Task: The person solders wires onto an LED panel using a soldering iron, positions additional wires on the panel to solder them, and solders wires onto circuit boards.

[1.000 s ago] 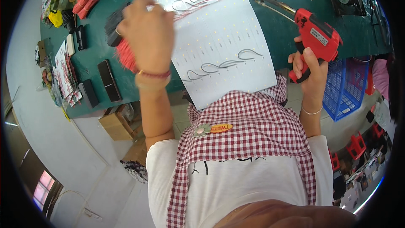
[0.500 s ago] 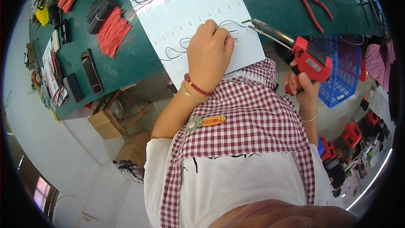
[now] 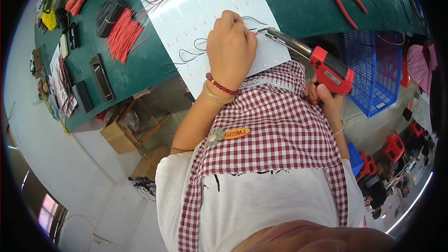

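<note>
A white LED board (image 3: 186,24) with rows of small yellowish dots lies at the table's front edge. Over its middle, my left hand (image 3: 231,44) is closed in a pinch; a short red wire end (image 3: 255,33) pokes out at its right side, and the rest of that wire is hidden. My right hand (image 3: 324,99) grips the handle of a red and black soldering gun (image 3: 332,71). The gun's metal tip points left and is close to the red wire end; whether they touch I cannot tell. Black wires (image 3: 189,55) loop up from the board.
On the green table (image 3: 161,67) lie a red wire bundle (image 3: 124,35), a black wire bundle (image 3: 111,14) and a phone-like dark object (image 3: 101,78). Red-handled pliers (image 3: 343,2) rest at the right. A blue plastic basket (image 3: 373,77) stands below the table's right side.
The soldering gun has moved left and slightly down, bringing its tip to the red wire end by my left hand. My left hand has shifted a little up and left.
</note>
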`<state>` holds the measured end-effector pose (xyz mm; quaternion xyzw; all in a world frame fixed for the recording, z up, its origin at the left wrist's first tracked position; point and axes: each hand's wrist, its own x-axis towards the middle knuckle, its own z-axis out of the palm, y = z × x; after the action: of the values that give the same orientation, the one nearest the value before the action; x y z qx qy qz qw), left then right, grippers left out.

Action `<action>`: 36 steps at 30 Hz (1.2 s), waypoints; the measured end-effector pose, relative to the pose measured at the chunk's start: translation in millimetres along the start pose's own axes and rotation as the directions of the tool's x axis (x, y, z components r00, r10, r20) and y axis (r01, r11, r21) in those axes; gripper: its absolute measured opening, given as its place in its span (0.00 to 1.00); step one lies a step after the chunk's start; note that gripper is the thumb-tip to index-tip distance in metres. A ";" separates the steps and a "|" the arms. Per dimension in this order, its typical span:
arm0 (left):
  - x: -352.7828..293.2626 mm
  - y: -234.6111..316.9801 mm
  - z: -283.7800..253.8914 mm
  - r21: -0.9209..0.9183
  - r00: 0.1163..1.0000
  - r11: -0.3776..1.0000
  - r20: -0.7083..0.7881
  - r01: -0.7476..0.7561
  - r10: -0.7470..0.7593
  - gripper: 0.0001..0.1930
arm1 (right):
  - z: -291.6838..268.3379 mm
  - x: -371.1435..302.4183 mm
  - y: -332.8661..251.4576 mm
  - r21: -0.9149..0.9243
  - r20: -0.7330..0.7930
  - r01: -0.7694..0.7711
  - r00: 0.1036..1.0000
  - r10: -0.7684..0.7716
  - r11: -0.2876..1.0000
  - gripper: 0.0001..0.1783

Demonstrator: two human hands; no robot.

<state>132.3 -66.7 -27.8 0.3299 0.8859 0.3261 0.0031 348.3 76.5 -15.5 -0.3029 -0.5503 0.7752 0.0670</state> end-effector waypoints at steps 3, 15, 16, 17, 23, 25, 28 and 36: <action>1.4 3.2 -2.8 0.015 0.997 1.000 0.075 0.022 -0.023 0.04 | -4.4 -4.5 5.6 0.005 0.024 0.053 0.998 -0.053 0.999 0.14; 14.5 14.1 -5.4 0.067 0.985 0.997 0.167 0.039 -0.049 0.09 | -12.4 -6.3 -10.5 -0.088 -0.032 -0.056 0.998 0.053 0.995 0.22; 14.8 14.3 -5.0 0.071 0.986 0.997 0.162 0.030 -0.041 0.09 | -13.1 -7.0 -8.6 -0.046 -0.028 -0.026 0.999 0.025 0.999 0.18; 14.9 15.0 -4.1 0.071 0.986 0.997 0.161 0.032 -0.043 0.09 | -14.3 -7.4 -8.4 -0.005 -0.024 0.004 1.000 -0.004 1.000 0.16; 14.0 20.0 -3.1 0.114 0.986 0.993 0.162 0.012 -0.030 0.09 | -10.0 -6.4 -19.1 -0.037 -0.022 0.089 0.996 -0.090 0.995 0.23; 13.2 21.5 -4.7 0.153 0.984 0.988 0.176 -0.001 -0.027 0.09 | -9.6 -7.4 -21.5 -0.029 -0.020 0.114 0.993 -0.115 0.993 0.24; 12.6 22.4 -5.2 0.214 0.988 0.977 0.151 -0.008 -0.025 0.10 | -8.9 -7.9 -21.7 -0.026 -0.018 0.146 0.989 -0.146 0.989 0.25; 8.9 9.5 -35.4 0.273 0.996 0.962 0.084 -0.010 -0.013 0.05 | -7.5 3.0 -26.6 -0.040 0.003 0.145 0.989 -0.145 0.989 0.25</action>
<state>123.1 -76.4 7.4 0.3402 0.9216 0.1867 -0.0044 343.8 94.1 5.5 -0.2631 -0.5864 0.7571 0.1170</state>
